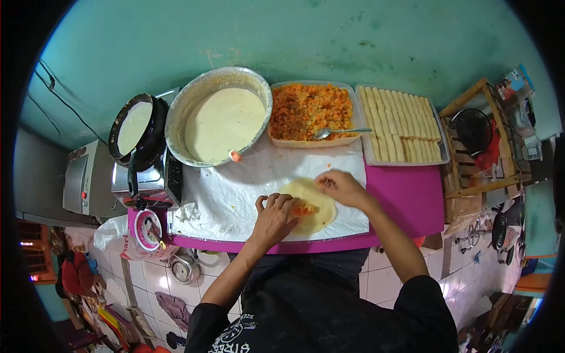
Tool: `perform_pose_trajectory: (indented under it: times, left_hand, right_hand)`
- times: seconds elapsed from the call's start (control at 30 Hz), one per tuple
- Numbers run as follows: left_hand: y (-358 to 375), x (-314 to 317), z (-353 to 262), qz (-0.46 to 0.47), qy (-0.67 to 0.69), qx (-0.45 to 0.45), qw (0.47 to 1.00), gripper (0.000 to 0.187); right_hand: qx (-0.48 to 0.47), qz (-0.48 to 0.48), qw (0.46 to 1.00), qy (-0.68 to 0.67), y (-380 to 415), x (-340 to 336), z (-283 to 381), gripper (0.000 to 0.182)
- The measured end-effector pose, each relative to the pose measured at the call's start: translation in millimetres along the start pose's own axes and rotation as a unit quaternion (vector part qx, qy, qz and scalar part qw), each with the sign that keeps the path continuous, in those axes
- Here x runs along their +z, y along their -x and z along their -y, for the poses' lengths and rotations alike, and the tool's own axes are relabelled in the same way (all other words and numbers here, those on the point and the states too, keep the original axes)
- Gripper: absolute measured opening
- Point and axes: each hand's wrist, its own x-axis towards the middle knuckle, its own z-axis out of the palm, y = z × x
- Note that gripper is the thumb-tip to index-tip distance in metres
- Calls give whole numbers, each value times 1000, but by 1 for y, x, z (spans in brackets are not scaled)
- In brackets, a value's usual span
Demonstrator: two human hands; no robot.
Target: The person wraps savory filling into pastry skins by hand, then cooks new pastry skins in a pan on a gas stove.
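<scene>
A round, pale yellow wrapper [321, 220] lies on the white sheet near the table's front edge, with a small heap of orange filling [304, 209] on it. My left hand [275, 216] rests over the wrapper's left side, fingers apart, beside the filling. Above the wrapper's upper right edge, my right hand [341, 187] has its fingers pinched together, with a bit of orange at the fingertips; what they hold is too small to name. Behind them is a tub of orange chopped filling [306, 109] with a metal spoon [341, 131] lying in it.
A large metal pot of pale batter [226, 120] stands at the back left, a ladle handle at its rim. Farther left, a pan [134, 129] sits on a stove [170, 182]. A tray of rolls [400, 126] is at the back right. A pink-white bowl [147, 229] stands at the left edge.
</scene>
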Motion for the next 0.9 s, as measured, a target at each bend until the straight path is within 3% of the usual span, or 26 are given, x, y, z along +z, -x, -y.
perform_pose_trajectory:
  times: [0.1, 0.3, 0.37, 0.6, 0.67, 0.77, 0.9]
  left_hand:
    - [-8, -6, 7, -5, 1, 34, 999, 52]
    - [-20, 10, -2, -8, 11, 69, 998, 38]
    - [-21, 13, -3, -12, 10, 77, 997, 32]
    - [-20, 12, -4, -19, 2, 84, 996, 29]
    - [-15, 8, -7, -68, 3, 61, 996, 27]
    - [-8, 1, 2, -60, 18, 66, 996, 30]
    - [-8, -1, 12, -22, 15, 77, 997, 35]
  right_hand:
    - [15, 10, 998, -62, 24, 33, -1, 30]
    - [12, -45, 999, -29, 56, 48, -9, 34]
    - [-74, -88, 985, 133, 58, 51, -9, 35]
    - [-42, -59, 988, 133, 52, 57, -18, 37]
    - [-100, -99, 978, 153, 57, 54, -14, 34]
    - [-134, -129, 977, 103, 59, 51, -15, 28]
    - [-103, -71, 989, 78, 55, 51, -17, 22]
